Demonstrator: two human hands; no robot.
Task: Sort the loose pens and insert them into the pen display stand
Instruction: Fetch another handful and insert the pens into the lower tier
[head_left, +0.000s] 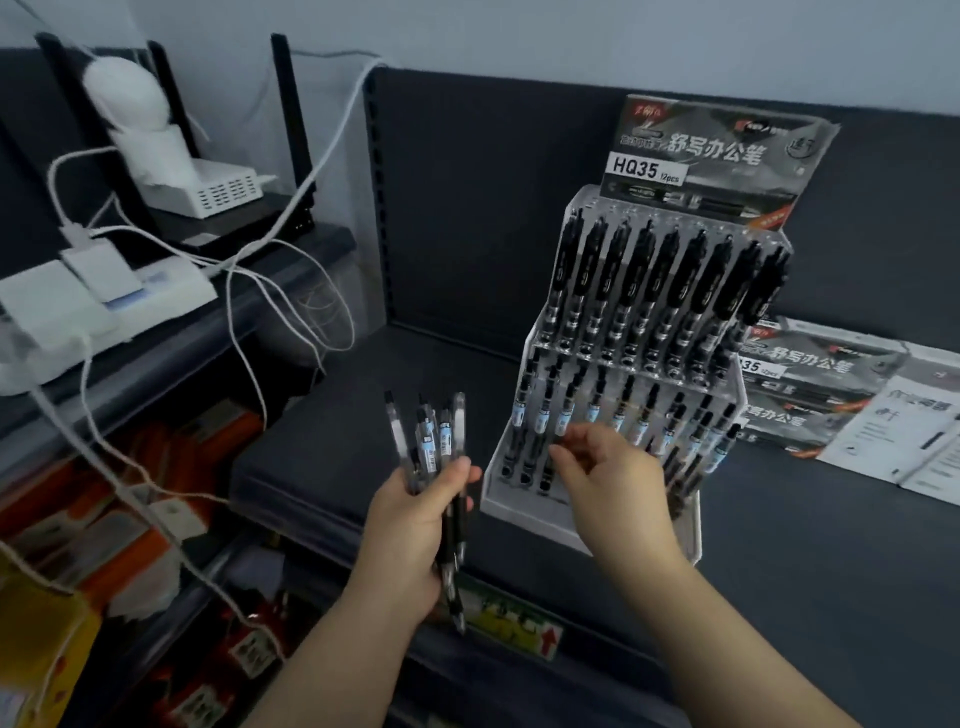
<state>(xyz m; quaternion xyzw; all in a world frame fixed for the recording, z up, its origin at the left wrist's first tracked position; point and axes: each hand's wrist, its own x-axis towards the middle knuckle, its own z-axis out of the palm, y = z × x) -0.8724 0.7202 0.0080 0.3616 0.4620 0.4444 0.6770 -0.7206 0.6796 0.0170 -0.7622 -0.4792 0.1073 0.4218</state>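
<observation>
A clear tiered pen display stand (543, 514) with an HQ35 header card stands on a dark shelf. Black pens fill its upper row; its lower rows hold several pens with pale blue labels. My left hand (410, 525) is closed around a bundle of loose pens (434, 441), held upright to the left of the stand. My right hand (608, 478) is in front of the stand's lower rows, with its fingertips at a pen in the front left slots. Whether those fingers grip that pen is unclear.
Flat printed pen cards (821, 384) lie to the right of the stand. At left, a shelf carries a white power strip (104, 306), chargers and dangling white cables (291, 291). Orange packages (104, 519) sit on the lower left shelves. A price label (514, 621) marks the shelf's front edge.
</observation>
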